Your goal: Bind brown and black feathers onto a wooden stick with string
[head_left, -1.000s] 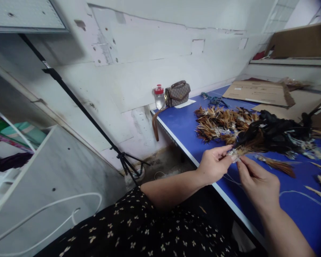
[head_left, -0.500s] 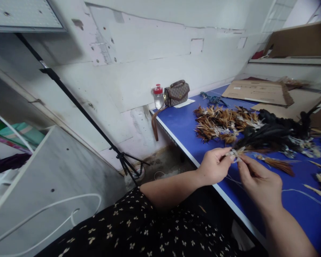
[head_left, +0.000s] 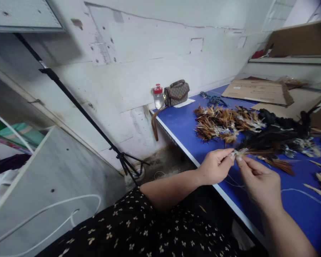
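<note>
My left hand [head_left: 217,165] is closed in a pinch around the pale quill ends of a feather bundle [head_left: 260,151]. The bundle's brown and dark plumes point right, over the table. Facing it, my right hand [head_left: 263,180] is closed too, thumb and fingertips pressed on the same bound end. Something whitish and thin wraps that end; whether it is thread or tape I cannot tell. A loose pale thread [head_left: 305,192] trails over the blue table [head_left: 296,221]. Just beyond my hands lie brown feather bundles [head_left: 216,123] and black feather bundles [head_left: 273,130].
A single brown bundle [head_left: 279,165] lies right of my hands. Farther back are a patterned handbag [head_left: 178,93], a red-capped bottle [head_left: 158,98] and flattened cardboard [head_left: 256,92]. Left of the table stands a black tripod [head_left: 85,119] beside a grey panel [head_left: 56,178].
My fingertips have shifted slightly at the bundle's bound end, and my right hand has moved a little left. The bundle's brown plumes now show more plainly to the right. The surroundings look the same.
</note>
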### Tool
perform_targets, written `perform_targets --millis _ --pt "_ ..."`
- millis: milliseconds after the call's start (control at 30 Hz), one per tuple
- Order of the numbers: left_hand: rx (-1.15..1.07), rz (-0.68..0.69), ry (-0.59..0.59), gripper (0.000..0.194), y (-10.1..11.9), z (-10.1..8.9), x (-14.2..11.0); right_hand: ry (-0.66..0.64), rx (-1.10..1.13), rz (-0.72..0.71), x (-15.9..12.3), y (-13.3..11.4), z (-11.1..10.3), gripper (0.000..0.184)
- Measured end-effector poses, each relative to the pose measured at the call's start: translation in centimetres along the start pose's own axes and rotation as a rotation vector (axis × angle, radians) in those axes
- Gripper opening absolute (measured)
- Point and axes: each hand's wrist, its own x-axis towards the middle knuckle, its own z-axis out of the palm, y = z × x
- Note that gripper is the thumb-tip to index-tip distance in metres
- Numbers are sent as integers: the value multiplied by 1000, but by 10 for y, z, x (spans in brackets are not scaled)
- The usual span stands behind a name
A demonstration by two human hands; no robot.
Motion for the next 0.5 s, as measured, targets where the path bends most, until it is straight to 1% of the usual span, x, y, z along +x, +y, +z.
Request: perform_targets --millis 100,200,267,367,433,500 --pt "22 -3 -18 38 -5 2 -1 -69 172 183 1 -8 1 44" --pt "86 1 -26 38 -5 2 -3 -68 356 313 1 -17 4 51" --pt "123 28 -26 37 -2 2 -4 -26 424 354 2 -22 5 53" --pt "129 63 -31 39 0 3 -6 -8 433 401 5 -26 3 50" --pt "79 40 -30 45 -1 5 -7 -29 397 414 6 -26 0 45" --pt "-28 -34 -34 53 -1 6 -8 -50 350 394 7 -23 -3 42"
